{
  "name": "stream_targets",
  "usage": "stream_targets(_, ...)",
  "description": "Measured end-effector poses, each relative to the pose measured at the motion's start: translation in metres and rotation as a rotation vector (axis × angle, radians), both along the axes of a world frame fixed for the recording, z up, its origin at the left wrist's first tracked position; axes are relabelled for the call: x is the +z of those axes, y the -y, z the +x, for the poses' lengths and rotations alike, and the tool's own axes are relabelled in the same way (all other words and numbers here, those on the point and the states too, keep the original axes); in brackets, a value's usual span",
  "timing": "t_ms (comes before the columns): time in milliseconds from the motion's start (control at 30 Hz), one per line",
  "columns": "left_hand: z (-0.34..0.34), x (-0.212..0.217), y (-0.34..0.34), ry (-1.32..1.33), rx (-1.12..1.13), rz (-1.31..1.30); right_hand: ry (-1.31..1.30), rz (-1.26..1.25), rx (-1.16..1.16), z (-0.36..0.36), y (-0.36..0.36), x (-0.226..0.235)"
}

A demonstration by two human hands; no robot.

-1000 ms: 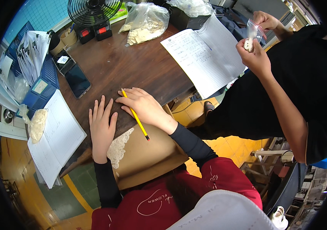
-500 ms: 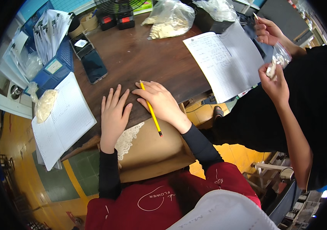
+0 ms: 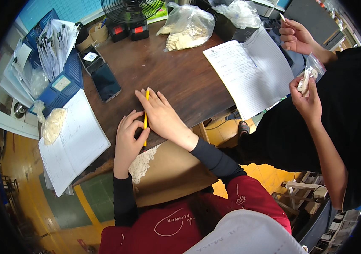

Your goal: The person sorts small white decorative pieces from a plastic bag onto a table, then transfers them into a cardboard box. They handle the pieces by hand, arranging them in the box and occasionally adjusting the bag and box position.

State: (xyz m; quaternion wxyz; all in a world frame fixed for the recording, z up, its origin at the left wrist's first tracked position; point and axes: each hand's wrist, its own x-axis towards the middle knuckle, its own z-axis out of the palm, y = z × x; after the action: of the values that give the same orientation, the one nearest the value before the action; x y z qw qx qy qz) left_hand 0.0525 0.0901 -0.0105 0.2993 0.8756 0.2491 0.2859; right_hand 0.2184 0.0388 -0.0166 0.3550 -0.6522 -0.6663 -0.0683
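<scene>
On the dark wooden table (image 3: pixel 159 63), my right hand (image 3: pixel 163 115) lies nearly flat, a yellow pencil (image 3: pixel 146 119) tucked between its fingers. The pencil points away from me, its dark eraser end near the table's front edge. Close on its left, my left hand (image 3: pixel 127 137) rests with bent fingers and the thumb apart. That thumb overlaps the pencil's lower part; whether it presses on it I cannot tell. White lace trim (image 3: pixel 141 166) sits just below my left hand, on a tan surface (image 3: pixel 170 165) under the table edge.
Left: open notebook (image 3: pixel 85 131), bag of cream pieces (image 3: pixel 54 125), phone (image 3: pixel 105 82), blue file rack (image 3: pixel 64 91). Back: fan (image 3: pixel 132 9), larger clear bag (image 3: pixel 189 31). Right: another notebook (image 3: pixel 239 76) and a co-worker's hands (image 3: pixel 307 99), one with a small clear bag (image 3: pixel 311 76).
My left hand has curled its fingers and come up against the pencil. My right hand has shifted slightly left, and the pencil has swung from slanted to nearly upright in the picture.
</scene>
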Motion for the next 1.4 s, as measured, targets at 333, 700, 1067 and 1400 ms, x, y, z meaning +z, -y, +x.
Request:
stream_targets(333, -0.063, 0.033, -0.011, 0.235, 0.467, -0.12, -0.506, -0.498, 0.194, 0.001, 0.122, -0.001)
stream_targets(700, -0.144, 0.013, -0.04, -0.11, 0.654, 0.072, 0.073, -0.671, 0.175, -0.057, 0.071, -0.117)
stream_targets(1067, -0.107, 0.039, 0.014, 0.345, 0.428, 0.166, -0.162, -0.582, 0.072, -0.059, 0.077, -0.125)
stream_targets(1400, -0.072, 0.035, 0.045, 0.293, 0.176, -0.262, -0.873, -0.702, 0.175, -0.026, 0.101, -0.043)
